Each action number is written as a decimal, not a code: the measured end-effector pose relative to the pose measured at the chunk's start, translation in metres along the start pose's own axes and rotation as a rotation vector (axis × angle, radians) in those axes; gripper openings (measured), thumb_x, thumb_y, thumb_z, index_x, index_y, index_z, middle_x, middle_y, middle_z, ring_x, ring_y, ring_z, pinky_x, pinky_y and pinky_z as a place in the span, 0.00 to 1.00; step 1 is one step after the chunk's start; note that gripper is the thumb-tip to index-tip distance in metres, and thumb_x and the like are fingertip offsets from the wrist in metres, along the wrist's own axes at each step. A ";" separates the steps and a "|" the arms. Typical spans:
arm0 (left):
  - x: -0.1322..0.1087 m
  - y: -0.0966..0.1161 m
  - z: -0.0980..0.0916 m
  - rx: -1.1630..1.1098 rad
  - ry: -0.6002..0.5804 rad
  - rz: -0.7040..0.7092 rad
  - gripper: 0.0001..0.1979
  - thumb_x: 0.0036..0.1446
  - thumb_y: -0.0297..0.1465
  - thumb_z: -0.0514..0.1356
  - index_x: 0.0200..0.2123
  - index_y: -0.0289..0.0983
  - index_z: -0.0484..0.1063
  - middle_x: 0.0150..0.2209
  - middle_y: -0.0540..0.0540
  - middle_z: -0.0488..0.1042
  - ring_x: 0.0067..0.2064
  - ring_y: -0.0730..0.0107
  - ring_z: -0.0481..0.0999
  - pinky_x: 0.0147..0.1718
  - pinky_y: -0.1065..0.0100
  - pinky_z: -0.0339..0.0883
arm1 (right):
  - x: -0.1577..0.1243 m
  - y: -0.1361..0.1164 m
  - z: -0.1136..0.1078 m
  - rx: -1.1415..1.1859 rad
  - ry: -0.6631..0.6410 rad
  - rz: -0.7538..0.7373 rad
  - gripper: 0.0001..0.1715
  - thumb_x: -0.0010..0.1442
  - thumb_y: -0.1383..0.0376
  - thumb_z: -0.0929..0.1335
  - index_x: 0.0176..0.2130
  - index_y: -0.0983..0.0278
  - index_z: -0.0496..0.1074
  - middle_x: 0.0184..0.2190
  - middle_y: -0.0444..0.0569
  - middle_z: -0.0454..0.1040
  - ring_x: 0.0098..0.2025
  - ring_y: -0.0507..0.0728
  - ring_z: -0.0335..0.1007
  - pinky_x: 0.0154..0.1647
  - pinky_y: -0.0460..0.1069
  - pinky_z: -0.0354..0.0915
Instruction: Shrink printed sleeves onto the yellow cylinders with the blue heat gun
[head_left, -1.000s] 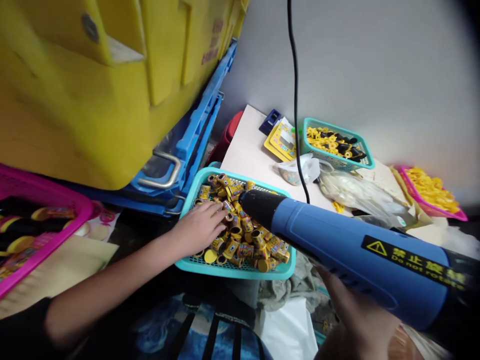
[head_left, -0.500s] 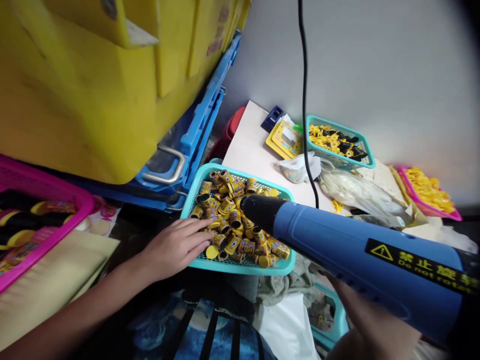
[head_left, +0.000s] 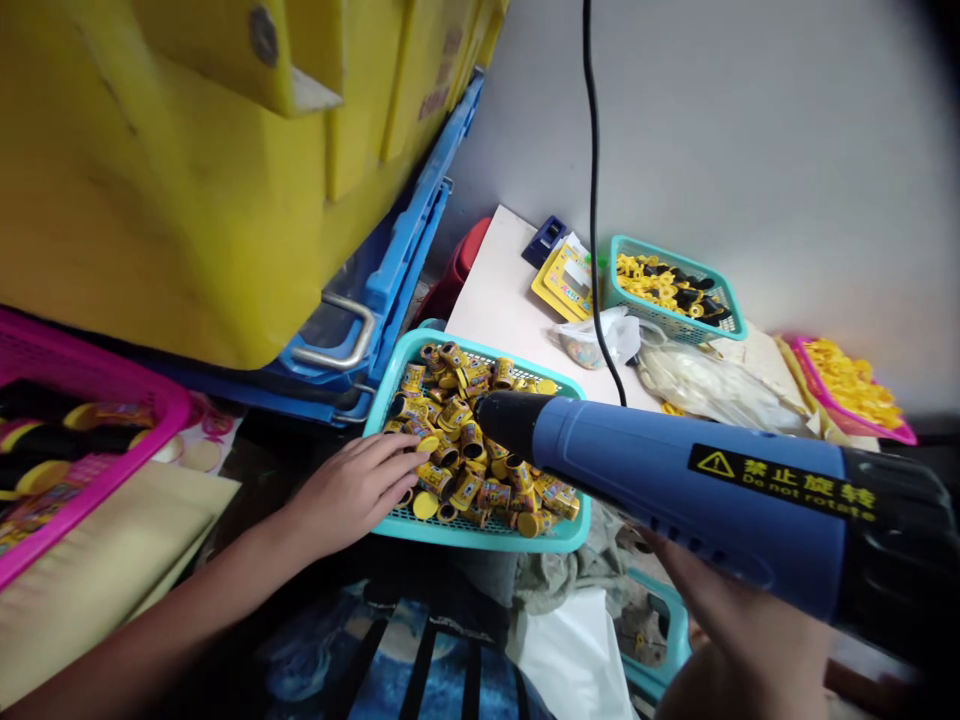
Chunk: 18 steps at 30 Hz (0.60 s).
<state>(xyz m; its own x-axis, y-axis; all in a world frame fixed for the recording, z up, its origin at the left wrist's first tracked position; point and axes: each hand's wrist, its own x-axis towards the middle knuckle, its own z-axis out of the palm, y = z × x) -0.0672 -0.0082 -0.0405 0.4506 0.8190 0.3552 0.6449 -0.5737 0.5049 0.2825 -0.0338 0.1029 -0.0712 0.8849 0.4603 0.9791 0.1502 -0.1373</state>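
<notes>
My left hand (head_left: 364, 488) reaches over the near left rim of a turquoise basket (head_left: 480, 540). Its fingers are stretched out, and the fingertips touch small yellow printed tubs (head_left: 466, 487) heaped inside, several with round yellow caps. A large blue power tool (head_left: 675, 470) with a tapered black nose and a warning label crosses the foreground close to the camera, its nose overlapping the heap in view. Below and behind the tool is my right hand (head_left: 739, 625). The tool hides its fingers, so whether they grip anything cannot be told.
A yellow crate (head_left: 225, 230) and a blue crate (head_left: 390, 270) stand at left, above a pink basket (head_left: 150, 450). Along the wall are a turquoise basket (head_left: 675, 325) of black and yellow parts, plastic bags (head_left: 705, 375) and a pink tray (head_left: 892, 430). A black cable (head_left: 594, 180) hangs down.
The blue tool has shifted left in view, showing more of its black rear end. My left fingers have moved slightly, still on the tubs, and a yellow cap now shows at their tips.
</notes>
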 end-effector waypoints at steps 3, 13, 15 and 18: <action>0.003 -0.002 0.002 -0.007 0.013 0.007 0.15 0.65 0.31 0.52 0.50 0.37 0.75 0.48 0.41 0.76 0.50 0.61 0.76 0.49 0.59 0.71 | 0.002 0.000 -0.002 0.001 0.005 -0.024 0.31 0.47 0.47 0.72 0.44 0.64 0.71 0.42 0.53 0.73 0.52 0.61 0.67 0.60 0.61 0.61; 0.018 0.004 0.006 0.031 -0.006 -0.026 0.16 0.65 0.31 0.52 0.52 0.39 0.72 0.44 0.41 0.73 0.46 0.60 0.75 0.43 0.60 0.73 | 0.009 -0.009 0.007 -0.100 0.210 -0.130 0.36 0.48 0.44 0.71 0.44 0.69 0.72 0.40 0.57 0.73 0.44 0.62 0.71 0.57 0.61 0.63; 0.026 0.008 0.009 0.060 -0.067 -0.109 0.13 0.63 0.32 0.54 0.49 0.38 0.72 0.44 0.41 0.71 0.43 0.60 0.76 0.39 0.61 0.73 | 0.010 -0.009 0.006 -0.118 0.224 -0.124 0.37 0.48 0.44 0.71 0.46 0.68 0.72 0.39 0.56 0.72 0.43 0.62 0.70 0.59 0.61 0.61; 0.033 0.010 0.012 0.034 -0.097 -0.269 0.07 0.60 0.30 0.56 0.42 0.37 0.70 0.44 0.41 0.69 0.40 0.61 0.76 0.35 0.63 0.73 | 0.008 -0.007 0.003 -0.064 0.156 -0.083 0.34 0.48 0.46 0.72 0.46 0.66 0.71 0.39 0.54 0.72 0.45 0.62 0.70 0.59 0.62 0.61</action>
<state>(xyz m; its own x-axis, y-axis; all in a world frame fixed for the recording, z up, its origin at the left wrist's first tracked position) -0.0384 0.0133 -0.0330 0.3165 0.9391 0.1338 0.7687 -0.3366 0.5438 0.2749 -0.0267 0.1052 -0.1267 0.7909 0.5987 0.9815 0.1873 -0.0397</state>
